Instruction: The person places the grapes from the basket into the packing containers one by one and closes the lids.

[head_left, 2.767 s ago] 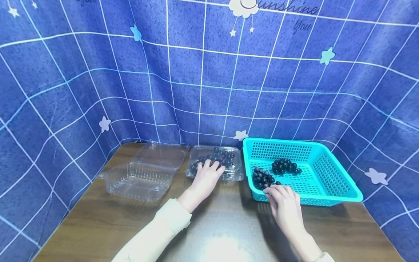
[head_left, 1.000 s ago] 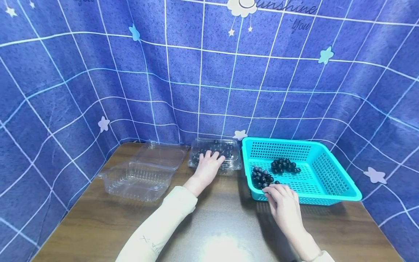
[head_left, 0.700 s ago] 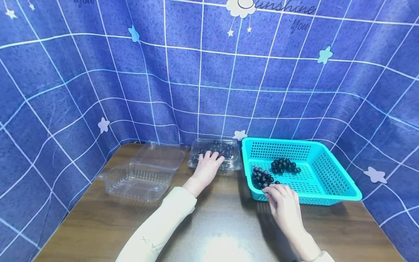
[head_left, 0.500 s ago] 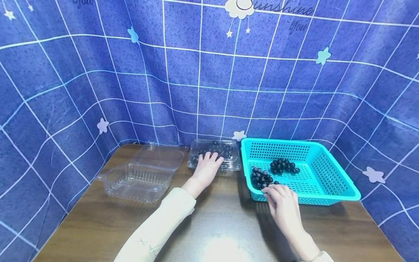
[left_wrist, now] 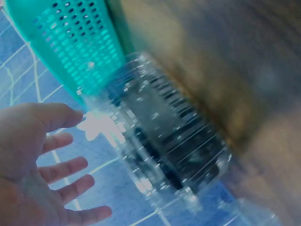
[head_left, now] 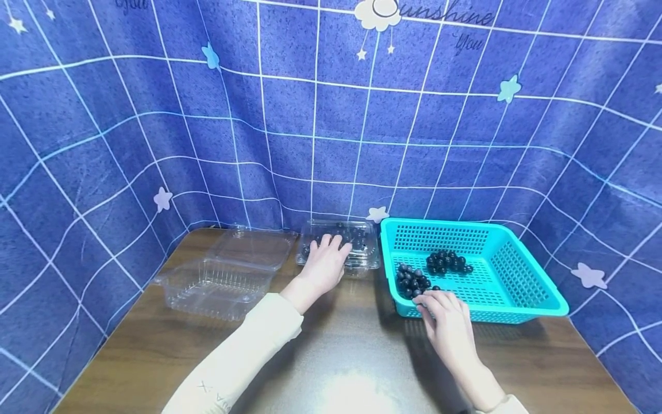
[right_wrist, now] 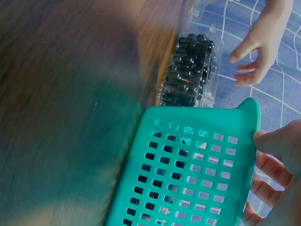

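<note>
A clear plastic clamshell box (head_left: 369, 253) with dark grapes inside stands closed near the curtain. My left hand (head_left: 324, 265) is over its front left part in the head view. The left wrist view shows this left hand (left_wrist: 37, 165) with fingers spread, apart from the box (left_wrist: 169, 136). To the right sits a turquoise plastic basket (head_left: 522, 310) with two bunches of dark grapes (head_left: 449, 262). My right hand (head_left: 449, 328) holds the basket's near left rim, thumb outside and fingers over it, as the right wrist view also shows on the rim (right_wrist: 249, 155).
An open, empty clear clamshell box (head_left: 217, 287) stands at the left, its lid (head_left: 253, 247) laid back. The brown wooden table (head_left: 331, 362) ends at a blue checked curtain (head_left: 341, 115) with stars, which closes off the back and both sides.
The grape-filled clamshell box has slid back toward the curtain under my left hand. In the last half second that hand has lifted off slightly. My right hand stays on the basket.
</note>
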